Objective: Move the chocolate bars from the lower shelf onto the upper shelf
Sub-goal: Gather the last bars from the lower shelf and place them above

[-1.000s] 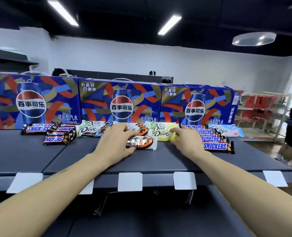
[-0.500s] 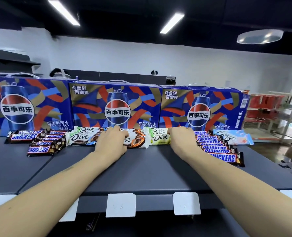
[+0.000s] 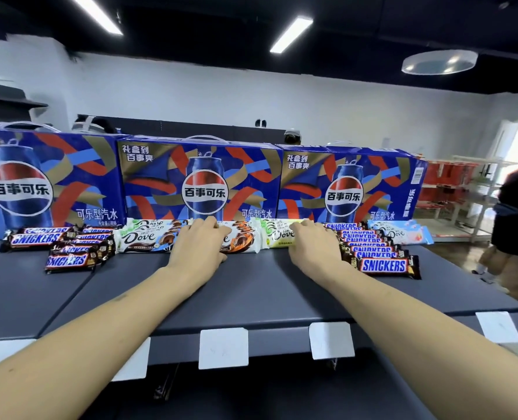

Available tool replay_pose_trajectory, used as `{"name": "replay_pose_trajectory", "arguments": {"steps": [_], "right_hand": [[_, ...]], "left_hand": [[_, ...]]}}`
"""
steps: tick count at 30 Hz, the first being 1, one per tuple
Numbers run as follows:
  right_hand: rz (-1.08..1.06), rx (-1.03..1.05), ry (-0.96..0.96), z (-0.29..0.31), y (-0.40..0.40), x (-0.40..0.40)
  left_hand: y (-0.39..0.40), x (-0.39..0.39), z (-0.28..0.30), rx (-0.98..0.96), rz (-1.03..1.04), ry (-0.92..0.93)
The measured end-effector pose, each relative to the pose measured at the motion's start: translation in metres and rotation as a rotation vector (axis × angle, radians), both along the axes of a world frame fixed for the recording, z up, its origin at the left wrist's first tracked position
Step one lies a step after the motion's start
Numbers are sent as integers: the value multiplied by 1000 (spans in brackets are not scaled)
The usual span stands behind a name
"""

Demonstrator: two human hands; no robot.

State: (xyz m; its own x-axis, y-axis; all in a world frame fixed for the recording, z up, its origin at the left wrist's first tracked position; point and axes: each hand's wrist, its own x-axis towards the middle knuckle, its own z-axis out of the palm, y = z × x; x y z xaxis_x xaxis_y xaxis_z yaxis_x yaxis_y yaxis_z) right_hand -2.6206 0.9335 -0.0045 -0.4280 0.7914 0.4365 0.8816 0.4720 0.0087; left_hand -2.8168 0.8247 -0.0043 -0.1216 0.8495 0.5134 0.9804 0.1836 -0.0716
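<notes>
Orange Dove bar (image 3: 241, 242) under flat L hand (image 3: 198, 247); R hand (image 3: 313, 247) prob flat on green Dove bar (image 3: 277, 236)

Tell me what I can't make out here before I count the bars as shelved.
All in the head view:
- Orange Dove bars: left hand covers their middle; count unclear.
- Green Dove bar: right hand hides its right end.
- Right Snickers row: bars overlap; only the front one shows whole.
- Lower shelf: dark, cut off by the bottom edge; any bars left there can't be told.
</notes>
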Motion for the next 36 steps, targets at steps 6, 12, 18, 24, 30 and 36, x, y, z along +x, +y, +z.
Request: {"name": "replay_pose_trajectory", "arguments": {"steps": [6,12,18,24,30,36], "right_hand": [[50,-49,43,-11,-41,6],[72,-61,89,-6,-90,38],[194,35,269,-22,-152,94],[253,-62,281,-76,-210,155],[290,-203,211,-122,-238,185],[247,-302,188,-156,-235,191]], "left_hand": [[-30,33,-6,-2,-80,-33],[-77,68,0,-7,-85,-30],[-138,126,-11,107,-144,-104],[-196,189,-59,31,-157,-111],[-230,209,-106,-160,-136,-91],[-231,208,-143,-241,-135,-132]]}}
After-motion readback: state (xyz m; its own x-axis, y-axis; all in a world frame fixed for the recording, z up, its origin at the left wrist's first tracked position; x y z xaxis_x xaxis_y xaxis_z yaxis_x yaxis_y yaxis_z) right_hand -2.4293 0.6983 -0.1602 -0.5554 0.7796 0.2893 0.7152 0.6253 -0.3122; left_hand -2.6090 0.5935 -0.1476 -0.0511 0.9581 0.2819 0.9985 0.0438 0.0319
